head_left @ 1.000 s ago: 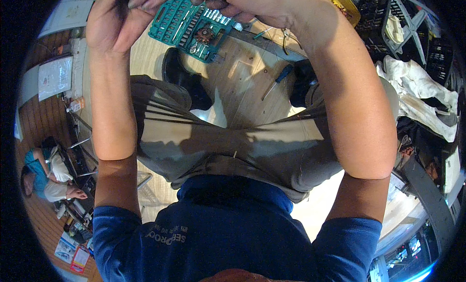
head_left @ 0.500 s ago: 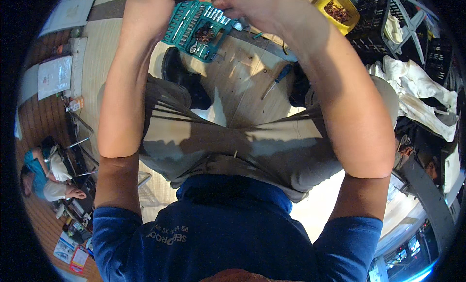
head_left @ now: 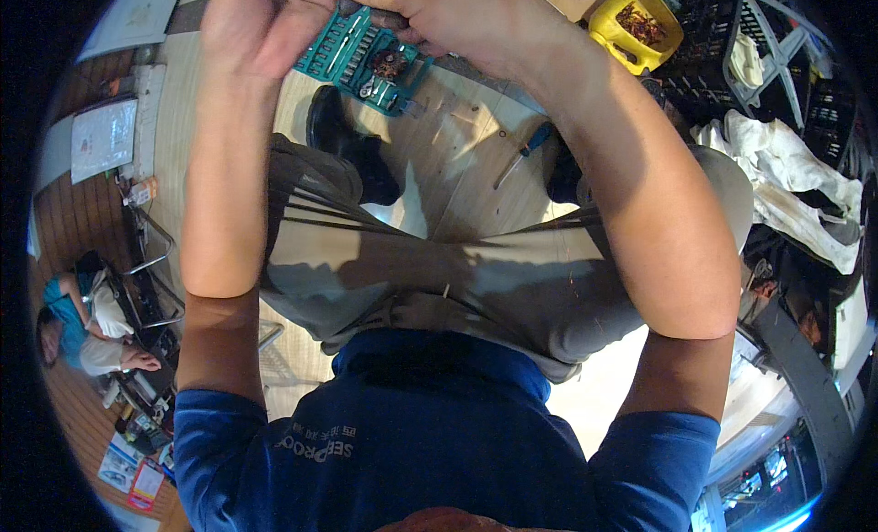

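Both hands risen since earlier; left hand (head_left: 261, 24) grip unclear, right hand (head_left: 439, 15) clasping dark tool (head_left: 370, 15).

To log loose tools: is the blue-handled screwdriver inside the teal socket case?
No, the screwdriver lies on the wooden floor, apart from the teal case.

left hand (head_left: 251, 24) and right hand (head_left: 448, 15): fingertips cut off by the top edge; whatever sits between them mostly hidden, only a dark sliver showing, kind unclear. grip state not readable. teal tool case (head_left: 366, 61): upper part covered by both hands, sockets inside too small to sort. yellow tub (head_left: 636, 24): brownish contents too small to identify. right shoe (head_left: 562, 175) mostly behind the right forearm. screwdriver (head_left: 521, 152) on the floor: tip too thin to tell.
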`<state>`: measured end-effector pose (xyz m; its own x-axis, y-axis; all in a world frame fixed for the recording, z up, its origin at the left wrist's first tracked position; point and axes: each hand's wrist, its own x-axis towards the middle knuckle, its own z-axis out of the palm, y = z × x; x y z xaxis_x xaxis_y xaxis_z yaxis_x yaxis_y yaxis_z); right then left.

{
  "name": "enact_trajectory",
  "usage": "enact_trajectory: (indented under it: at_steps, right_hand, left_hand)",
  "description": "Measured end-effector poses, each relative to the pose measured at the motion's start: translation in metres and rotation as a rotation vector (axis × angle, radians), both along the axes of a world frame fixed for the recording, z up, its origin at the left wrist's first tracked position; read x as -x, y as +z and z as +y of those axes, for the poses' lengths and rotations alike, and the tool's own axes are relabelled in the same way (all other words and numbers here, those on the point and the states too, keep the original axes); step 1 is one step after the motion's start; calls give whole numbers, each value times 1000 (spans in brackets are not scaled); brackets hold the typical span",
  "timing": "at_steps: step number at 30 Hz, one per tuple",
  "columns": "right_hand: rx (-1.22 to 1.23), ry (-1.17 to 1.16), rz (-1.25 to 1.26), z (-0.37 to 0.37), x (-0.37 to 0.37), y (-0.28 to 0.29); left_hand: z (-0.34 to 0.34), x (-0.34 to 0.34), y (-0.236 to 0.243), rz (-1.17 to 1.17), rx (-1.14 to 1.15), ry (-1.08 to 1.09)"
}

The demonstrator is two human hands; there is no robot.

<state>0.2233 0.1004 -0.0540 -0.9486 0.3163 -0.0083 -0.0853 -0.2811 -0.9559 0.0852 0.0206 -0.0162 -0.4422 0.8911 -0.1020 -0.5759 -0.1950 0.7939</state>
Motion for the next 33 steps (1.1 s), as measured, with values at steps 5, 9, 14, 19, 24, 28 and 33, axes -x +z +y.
enact_trajectory:
  at_steps: [5, 9, 14, 19, 24, 28, 33]
  right_hand:
    - [-257, -286, -433, -10, -26, 59]
    - [-346, -39, -280, 17, -31, 52]
    - [-160, -164, -397, 18, -22, 46]
    - [7, -99, -199, 10, -9, 29]
    - [-53, -187, -68, -3, -3, 13]
    - [-168, -205, -174, -10, -13, 26]
    - [136, -118, -372, -3, -16, 32]
  left_hand:
    - [-18, 35, 11, 30, -201, -197]
    - [-26, 25, 14, 499, -122, -378]
    - [-12, -8, 16, 1165, 527, -451]
    - [-4, 2, -18, 660, 307, -72]
    - [-4, 10, -10, 278, 80, -103]
    - [-4, 9, -7, 83, -90, -57]
    - [-3, 25, -1, -225, -190, -128]
